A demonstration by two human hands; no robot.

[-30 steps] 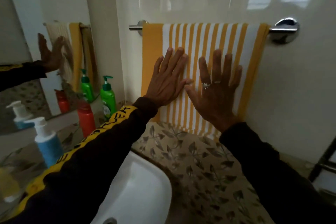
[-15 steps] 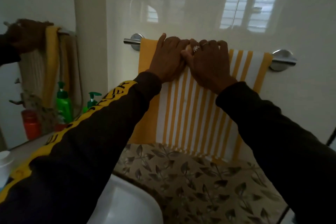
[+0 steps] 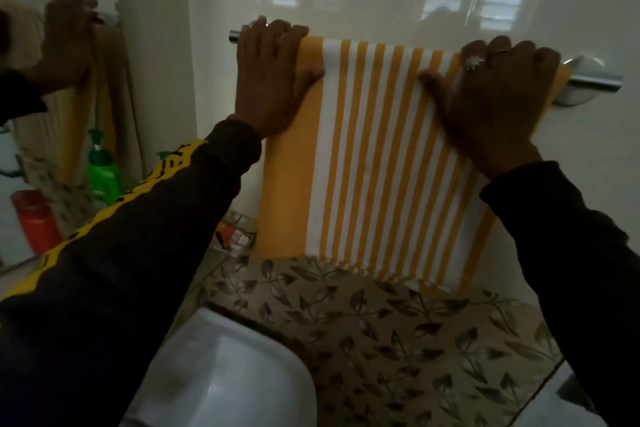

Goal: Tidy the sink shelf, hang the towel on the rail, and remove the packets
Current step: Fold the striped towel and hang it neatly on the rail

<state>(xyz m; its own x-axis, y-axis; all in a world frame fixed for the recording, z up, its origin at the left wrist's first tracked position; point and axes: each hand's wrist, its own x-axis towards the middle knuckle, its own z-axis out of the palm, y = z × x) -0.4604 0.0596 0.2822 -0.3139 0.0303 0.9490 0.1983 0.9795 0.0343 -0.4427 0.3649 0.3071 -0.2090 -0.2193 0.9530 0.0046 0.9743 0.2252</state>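
A yellow-and-white striped towel (image 3: 374,156) hangs flat over the chrome rail (image 3: 595,74) on the glossy wall. My left hand (image 3: 270,76) holds the towel's left top corner, fingers curled over the rail and thumb spread on the cloth. My right hand (image 3: 491,97), wearing rings, holds the right top corner the same way. A small orange-and-white packet (image 3: 235,236) lies on the shelf below the towel's left edge, partly behind my left sleeve.
The white sink (image 3: 225,374) sits below at the front. A leaf-patterned tiled surface (image 3: 381,340) runs under the towel. A green pump bottle (image 3: 162,158) peeks over my sleeve. The mirror (image 3: 20,246) at left reflects bottles and my hand.
Both hands went from pressing flat on the towel's middle up to the rail, then slid apart to the towel's two top corners. The camera moved closer.
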